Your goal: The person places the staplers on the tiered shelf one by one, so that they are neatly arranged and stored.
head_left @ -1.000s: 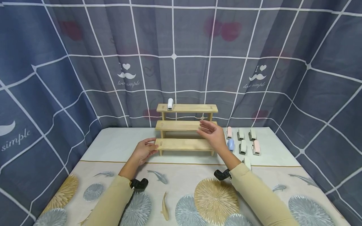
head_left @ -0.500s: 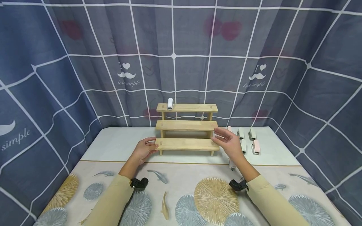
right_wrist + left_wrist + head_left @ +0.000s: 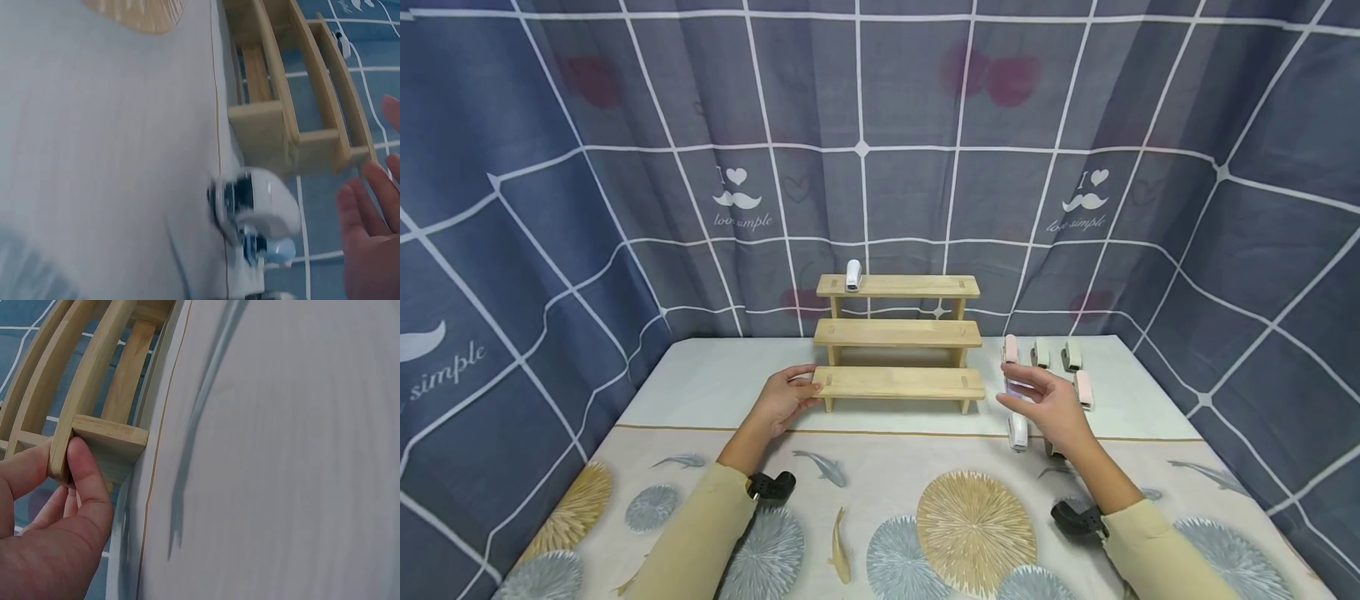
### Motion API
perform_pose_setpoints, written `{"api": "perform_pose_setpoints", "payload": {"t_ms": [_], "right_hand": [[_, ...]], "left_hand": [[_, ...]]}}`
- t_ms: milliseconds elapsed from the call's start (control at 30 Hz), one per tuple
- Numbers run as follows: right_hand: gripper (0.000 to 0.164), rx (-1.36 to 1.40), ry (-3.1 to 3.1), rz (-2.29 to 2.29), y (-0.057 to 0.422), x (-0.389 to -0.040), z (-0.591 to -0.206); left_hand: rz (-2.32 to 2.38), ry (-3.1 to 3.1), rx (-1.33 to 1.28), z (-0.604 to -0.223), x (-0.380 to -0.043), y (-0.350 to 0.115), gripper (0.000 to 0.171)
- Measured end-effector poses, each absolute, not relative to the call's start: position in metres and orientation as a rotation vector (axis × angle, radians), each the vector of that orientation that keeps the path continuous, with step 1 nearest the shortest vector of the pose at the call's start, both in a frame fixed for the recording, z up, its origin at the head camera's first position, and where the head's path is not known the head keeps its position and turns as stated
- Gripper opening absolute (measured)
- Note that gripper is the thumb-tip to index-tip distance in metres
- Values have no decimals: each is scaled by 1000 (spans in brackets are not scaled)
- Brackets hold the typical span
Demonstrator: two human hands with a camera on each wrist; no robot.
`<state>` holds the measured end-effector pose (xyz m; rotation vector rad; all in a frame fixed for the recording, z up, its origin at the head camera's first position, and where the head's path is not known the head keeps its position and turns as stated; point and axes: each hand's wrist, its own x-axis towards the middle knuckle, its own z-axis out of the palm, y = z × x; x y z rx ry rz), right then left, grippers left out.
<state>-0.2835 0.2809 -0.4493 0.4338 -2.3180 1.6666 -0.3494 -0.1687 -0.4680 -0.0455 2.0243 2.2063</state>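
Observation:
A three-tier wooden shelf stand (image 3: 898, 382) is on the table. My left hand (image 3: 778, 402) pinches the left end of its lowest board; the left wrist view has the thumb (image 3: 89, 475) against that board's underside corner. On the top board, toward the left, rests a white mini stapler (image 3: 853, 275). My right hand (image 3: 1056, 408) hovers over the staplers right of the stand, fingers loosely extended and holding nothing. Below its fingertips lies another white stapler (image 3: 1017, 432). In the right wrist view a blue stapler (image 3: 281, 250) shows behind it, mostly covered by the hand in the head view.
Behind the right hand are a pink stapler (image 3: 1009, 347), pale green staplers (image 3: 1071, 355) and another pink stapler (image 3: 1083, 388). A dark stapler edge shows beneath the palm. A patterned cloth (image 3: 895, 467) covers the front of the table, and a checked curtain (image 3: 910, 200) hangs behind.
My right hand has moved right, from in front of the stand past its right end to over the staplers. The left hand keeps its hold on the lowest board.

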Motion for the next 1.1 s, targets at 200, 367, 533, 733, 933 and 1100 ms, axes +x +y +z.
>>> {"api": "perform_pose_setpoints", "payload": {"t_ms": [200,367,533,733,933,1100], "right_hand": [[49,421,-2396,1601,299,-268,-450],[48,401,-2441,1520,311,-259,-449],[49,381,-2466,1467,319,-252,-451],[50,384,-2512,1377,331,-247,-456],[56,354,-2565,1392,344,-244,-457],[65,277,-2679,1452,351,-241,-458]], "left_hand": [[2195,2020,-60,-465,-349,-168,56],[2199,2022,-79,-464,-349,-167,57],[2205,2017,-62,-465,-349,-167,56],[2191,2026,-74,-465,-349,-168,57],[2189,2030,-66,-465,-349,-168,56],[2184,2041,-64,-466,-349,-168,56]]}}
